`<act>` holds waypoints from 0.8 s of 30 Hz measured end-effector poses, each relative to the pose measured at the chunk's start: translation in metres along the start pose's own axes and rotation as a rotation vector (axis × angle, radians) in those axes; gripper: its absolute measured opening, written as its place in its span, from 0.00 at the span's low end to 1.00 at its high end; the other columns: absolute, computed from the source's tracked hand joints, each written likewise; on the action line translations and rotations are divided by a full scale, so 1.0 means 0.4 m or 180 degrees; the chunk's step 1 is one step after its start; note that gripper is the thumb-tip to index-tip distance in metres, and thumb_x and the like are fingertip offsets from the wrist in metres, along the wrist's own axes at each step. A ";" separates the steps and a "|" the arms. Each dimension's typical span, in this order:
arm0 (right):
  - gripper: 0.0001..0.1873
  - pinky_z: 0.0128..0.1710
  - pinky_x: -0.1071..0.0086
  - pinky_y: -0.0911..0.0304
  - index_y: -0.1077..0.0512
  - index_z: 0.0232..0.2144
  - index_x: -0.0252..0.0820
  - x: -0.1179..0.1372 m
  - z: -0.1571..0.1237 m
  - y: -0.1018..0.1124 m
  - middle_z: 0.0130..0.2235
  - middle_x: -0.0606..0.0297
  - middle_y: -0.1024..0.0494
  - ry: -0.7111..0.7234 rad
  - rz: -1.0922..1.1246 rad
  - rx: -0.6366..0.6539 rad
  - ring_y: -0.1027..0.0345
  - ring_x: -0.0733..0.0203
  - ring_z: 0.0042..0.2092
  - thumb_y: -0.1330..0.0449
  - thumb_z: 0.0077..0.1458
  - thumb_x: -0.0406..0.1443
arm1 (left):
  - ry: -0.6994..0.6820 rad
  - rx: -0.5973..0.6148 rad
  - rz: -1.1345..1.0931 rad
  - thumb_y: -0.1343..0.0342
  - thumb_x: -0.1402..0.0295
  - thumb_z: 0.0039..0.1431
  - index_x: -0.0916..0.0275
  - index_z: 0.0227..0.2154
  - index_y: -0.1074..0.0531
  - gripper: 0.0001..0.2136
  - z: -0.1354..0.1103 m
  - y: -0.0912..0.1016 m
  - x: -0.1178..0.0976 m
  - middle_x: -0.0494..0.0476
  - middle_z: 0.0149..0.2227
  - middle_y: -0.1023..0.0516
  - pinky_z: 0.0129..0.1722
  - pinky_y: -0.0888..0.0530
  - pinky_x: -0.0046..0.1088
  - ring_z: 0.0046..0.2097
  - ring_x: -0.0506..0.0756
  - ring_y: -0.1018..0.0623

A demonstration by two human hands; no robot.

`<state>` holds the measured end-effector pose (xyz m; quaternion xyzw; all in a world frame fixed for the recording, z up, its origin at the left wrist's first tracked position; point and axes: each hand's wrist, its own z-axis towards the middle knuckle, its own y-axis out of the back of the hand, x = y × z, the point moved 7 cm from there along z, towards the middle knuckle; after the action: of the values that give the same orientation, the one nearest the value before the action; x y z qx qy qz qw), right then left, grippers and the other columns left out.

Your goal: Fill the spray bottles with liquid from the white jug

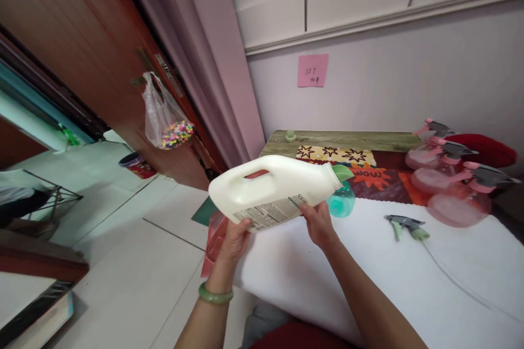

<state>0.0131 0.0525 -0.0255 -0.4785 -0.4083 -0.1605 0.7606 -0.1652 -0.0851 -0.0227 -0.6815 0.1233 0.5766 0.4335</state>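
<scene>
A big white detergent jug (282,182) with a handle hole and a printed label is held tilted on its side, its green spout (343,173) toward the right. My left hand (236,240) grips its lower end from below, thumb on the label. Near the neck, my right hand (319,221) closes on the underside. Partly hidden behind the spout is a teal spray bottle body (344,200) without its head. On the white table cover (352,267) lies a grey and green trigger spray head (407,224) with a long thin tube. A small green cap (290,135) stands at the back.
Several pink spray bottles (458,202) with grey triggers stand at the right. Patterned cloth (380,177) covers the table's rear. A red plastic bag (215,240) is at the table's left edge. A bag of colourful beads (167,125) hangs from the door handle.
</scene>
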 end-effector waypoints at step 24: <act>0.24 0.38 0.61 0.23 0.29 0.48 0.44 -0.018 -0.012 0.069 0.39 0.59 0.16 0.0166 -0.0960 -0.0375 0.19 0.51 0.40 0.34 0.55 0.49 | 0.0059 -0.0392 0.1231 0.24 0.68 0.30 0.60 0.51 0.23 0.37 -0.020 0.032 -0.107 0.59 0.44 0.15 0.54 0.22 0.47 0.52 0.69 0.19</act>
<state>0.0285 0.0610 -0.0485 -0.4512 -0.4455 -0.3089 0.7089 -0.1815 -0.1128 0.0095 -0.6756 0.2204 0.6492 0.2711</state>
